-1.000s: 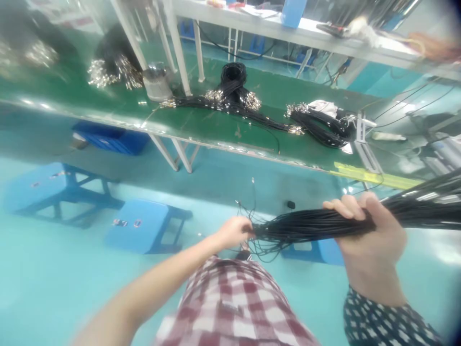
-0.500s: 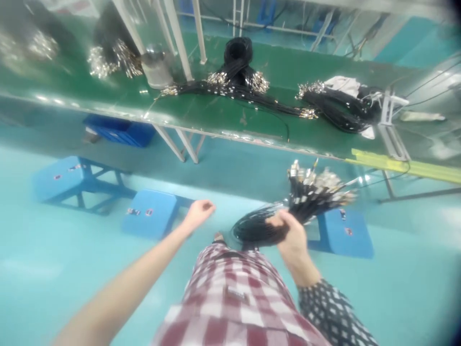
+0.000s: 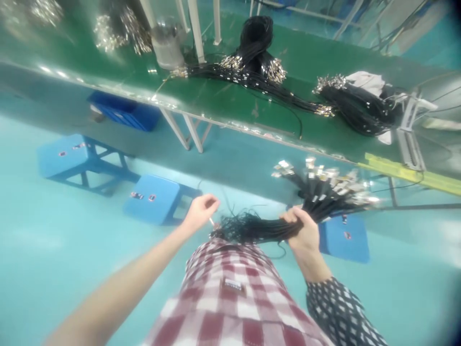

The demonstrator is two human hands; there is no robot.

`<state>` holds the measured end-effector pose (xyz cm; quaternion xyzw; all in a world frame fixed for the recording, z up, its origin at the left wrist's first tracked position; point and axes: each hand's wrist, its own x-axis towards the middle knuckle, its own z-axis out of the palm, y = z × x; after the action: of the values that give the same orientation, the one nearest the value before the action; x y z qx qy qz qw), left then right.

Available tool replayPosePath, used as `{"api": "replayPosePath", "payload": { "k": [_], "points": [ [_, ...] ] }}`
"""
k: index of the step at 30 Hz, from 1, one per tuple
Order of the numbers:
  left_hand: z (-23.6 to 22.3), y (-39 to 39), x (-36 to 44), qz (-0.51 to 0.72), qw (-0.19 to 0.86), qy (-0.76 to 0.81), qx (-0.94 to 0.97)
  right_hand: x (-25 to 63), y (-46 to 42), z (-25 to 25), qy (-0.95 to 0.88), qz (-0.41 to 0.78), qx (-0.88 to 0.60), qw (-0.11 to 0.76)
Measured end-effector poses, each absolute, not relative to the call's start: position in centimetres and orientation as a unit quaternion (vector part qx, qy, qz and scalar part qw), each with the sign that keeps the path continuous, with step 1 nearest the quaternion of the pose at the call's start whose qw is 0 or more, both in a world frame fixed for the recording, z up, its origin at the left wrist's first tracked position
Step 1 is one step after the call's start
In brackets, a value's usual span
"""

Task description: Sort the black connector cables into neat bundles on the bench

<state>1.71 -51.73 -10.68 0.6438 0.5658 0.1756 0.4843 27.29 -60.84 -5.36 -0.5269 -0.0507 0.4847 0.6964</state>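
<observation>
My right hand (image 3: 304,228) is wrapped around a bundle of black cables (image 3: 261,229) in front of my body. The silvery connector ends fan out above the fist, up and to the right. Left of the fist, the cables' thin dark strands spread loosely toward my left hand. My left hand (image 3: 202,211) is closed in a pinch just left of these strands. A small whitish sliver shows below its fingers, but I cannot make out what they hold. A red-and-white checked apron (image 3: 237,298) lies below the cables.
Along the green workbench (image 3: 216,98) lie black cable bundles (image 3: 252,53) and another cable pile (image 3: 363,103). A metal canister (image 3: 168,48) stands among the bench's posts. Blue stools (image 3: 153,199) stand on the floor, with a blue crate (image 3: 126,110) beneath the bench. A yellow rail (image 3: 414,173) runs at right.
The cable bundle was looped in a coil; now its left part hangs loose and spread out. My right hand has shifted slightly right with it. My left hand stays pinched. The view has shifted.
</observation>
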Motion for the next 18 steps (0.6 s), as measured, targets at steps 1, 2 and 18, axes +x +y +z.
{"api": "replayPosePath", "payload": {
  "k": [1, 2, 18],
  "points": [
    [-10.5, -51.8, 2.0, 0.171, 0.479, 0.556, 0.657, 28.0, -60.7, -5.0, -0.046, 0.480, -0.527, 0.700],
    [-10.4, -52.1, 2.2, 0.162, 0.479, 0.544, 0.670, 28.8, -60.7, -4.1, -0.042, 0.474, -0.524, 0.706],
    [-10.0, -47.1, 5.2, 0.069, 0.367, 0.404, 0.835, 34.3, -61.9, 7.1, -0.098, 0.286, -0.576, 0.759]
  ]
}}
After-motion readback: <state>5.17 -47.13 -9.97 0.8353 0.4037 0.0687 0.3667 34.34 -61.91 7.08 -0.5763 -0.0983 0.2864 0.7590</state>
